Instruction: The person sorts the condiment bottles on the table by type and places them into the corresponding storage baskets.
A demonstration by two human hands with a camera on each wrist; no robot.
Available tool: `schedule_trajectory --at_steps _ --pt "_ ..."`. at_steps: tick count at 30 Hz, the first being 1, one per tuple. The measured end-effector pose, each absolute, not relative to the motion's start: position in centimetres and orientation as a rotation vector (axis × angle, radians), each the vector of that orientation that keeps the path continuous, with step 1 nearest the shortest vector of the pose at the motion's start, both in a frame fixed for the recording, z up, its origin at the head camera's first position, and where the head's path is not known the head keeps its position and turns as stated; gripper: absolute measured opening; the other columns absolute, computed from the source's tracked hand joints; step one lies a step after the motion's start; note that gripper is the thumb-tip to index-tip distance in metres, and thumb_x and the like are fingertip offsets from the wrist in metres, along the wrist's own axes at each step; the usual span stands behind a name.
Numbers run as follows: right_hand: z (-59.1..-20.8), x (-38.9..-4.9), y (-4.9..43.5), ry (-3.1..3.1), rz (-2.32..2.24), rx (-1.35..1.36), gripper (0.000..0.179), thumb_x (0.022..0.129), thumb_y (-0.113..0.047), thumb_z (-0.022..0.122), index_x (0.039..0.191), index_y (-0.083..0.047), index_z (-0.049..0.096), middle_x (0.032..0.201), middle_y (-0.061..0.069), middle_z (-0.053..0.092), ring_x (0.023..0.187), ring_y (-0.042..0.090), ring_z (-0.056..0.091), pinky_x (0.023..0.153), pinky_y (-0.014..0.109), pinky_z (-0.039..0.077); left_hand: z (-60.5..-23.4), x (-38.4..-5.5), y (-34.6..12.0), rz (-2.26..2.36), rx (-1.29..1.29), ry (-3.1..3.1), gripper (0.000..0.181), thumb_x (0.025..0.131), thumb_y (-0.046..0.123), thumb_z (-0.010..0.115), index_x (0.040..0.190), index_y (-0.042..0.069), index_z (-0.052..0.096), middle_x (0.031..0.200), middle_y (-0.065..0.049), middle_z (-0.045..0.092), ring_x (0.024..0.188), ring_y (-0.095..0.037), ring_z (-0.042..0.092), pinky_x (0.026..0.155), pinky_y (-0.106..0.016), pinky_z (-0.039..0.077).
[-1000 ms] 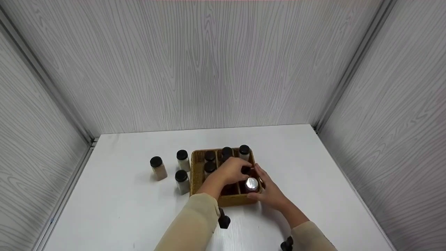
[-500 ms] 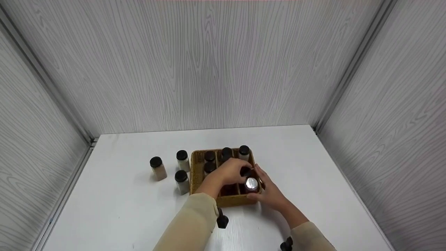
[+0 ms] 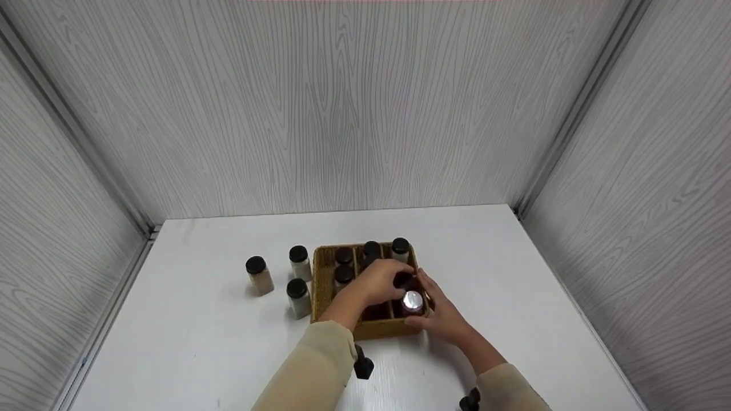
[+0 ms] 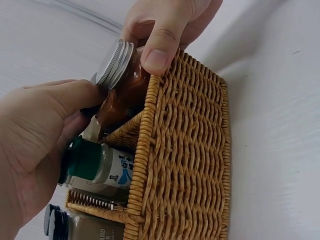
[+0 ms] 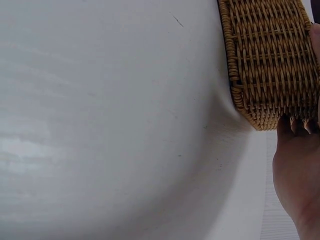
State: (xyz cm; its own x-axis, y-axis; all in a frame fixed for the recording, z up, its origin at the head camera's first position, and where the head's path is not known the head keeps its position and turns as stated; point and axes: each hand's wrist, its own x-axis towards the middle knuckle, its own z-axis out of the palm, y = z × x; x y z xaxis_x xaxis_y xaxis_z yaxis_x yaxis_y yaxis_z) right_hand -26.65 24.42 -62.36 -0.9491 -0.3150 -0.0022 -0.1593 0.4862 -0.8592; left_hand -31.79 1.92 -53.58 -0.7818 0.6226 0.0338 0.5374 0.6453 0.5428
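Brown woven-wicker basket [image 4: 182,145] steadied by one hand while the other works a jar inside

The step in hand appears to be seating or drawing out a black-capped cylindrical jar [image 3: 403,279] in the basket's right compartment; which of the two cannot be told. It stands just behind a silver-lidded jar with reddish-brown contents [image 4: 129,85]. The next move probably calls for a straight up-or-down motion, clear of that silver lid, with the basket held steady.

The left hand [image 3: 376,281] reaches in over the compartments, wrist low, thumb and index finger pinching the black cap; its remaining fingers are hidden in the head view. The right hand [image 3: 442,318] clasps the near right corner, thumb at the front rim, fingers along the side wall.

Three more black-capped jars [image 3: 260,277] stand upright on the white desk [image 3: 171,314], left of the basket.
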Motion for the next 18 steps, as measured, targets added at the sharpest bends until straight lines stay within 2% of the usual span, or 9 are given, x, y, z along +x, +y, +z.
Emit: schedule_trajectory --at_steps 8,12,14,18 --pt "-62.5 -26.8 24.3 2.608 -1.44 -0.453 0.119 0.088 -0.038 0.092 0.176 -0.03 0.013 0.185 0.006 0.012 0.169 0.038 0.017 0.133 0.059 0.03 -53.4 -31.0 1.6 0.98 0.971 2.717 0.06 0.094 0.0 0.066 0.153 0.011 0.062 0.155 -0.008 0.065 0.148 -0.026 0.058 0.122 -0.043 0.051" --pt "-62.6 -26.8 24.3 2.617 -1.429 -0.46 0.119 0.088 -0.037 0.092 0.176 -0.029 0.012 0.185 0.006 0.012 0.169 0.038 0.017 0.134 0.06 0.028 -53.5 -30.5 1.4 1.043 0.954 2.763 0.057 0.095 0.001 0.062 0.151 0.013 0.064 0.157 -0.007 0.064 0.15 -0.028 0.056 0.126 -0.046 0.047" --pt "-62.6 -26.8 24.3 2.622 -1.428 -0.46 0.119 0.088 -0.037 0.092 0.176 -0.029 0.013 0.185 0.006 0.013 0.169 0.039 0.018 0.134 0.06 0.028 -53.5 -30.2 1.3 1.079 0.954 2.796 0.052 0.096 0.003 0.062 0.147 0.013 0.067 0.154 -0.006 0.066 0.146 -0.028 0.058 0.124 -0.046 0.049" --pt "-62.7 -26.8 24.4 2.625 -1.433 -0.462 0.119 0.087 -0.036 0.093 0.176 -0.029 0.014 0.184 0.006 0.014 0.169 0.038 0.019 0.134 0.059 0.028 -53.5 -29.6 0.8 1.163 1.003 2.863 0.042 0.097 0.007 0.062 0.137 0.013 0.073 0.142 -0.003 0.073 0.132 -0.025 0.064 0.113 -0.043 0.057"
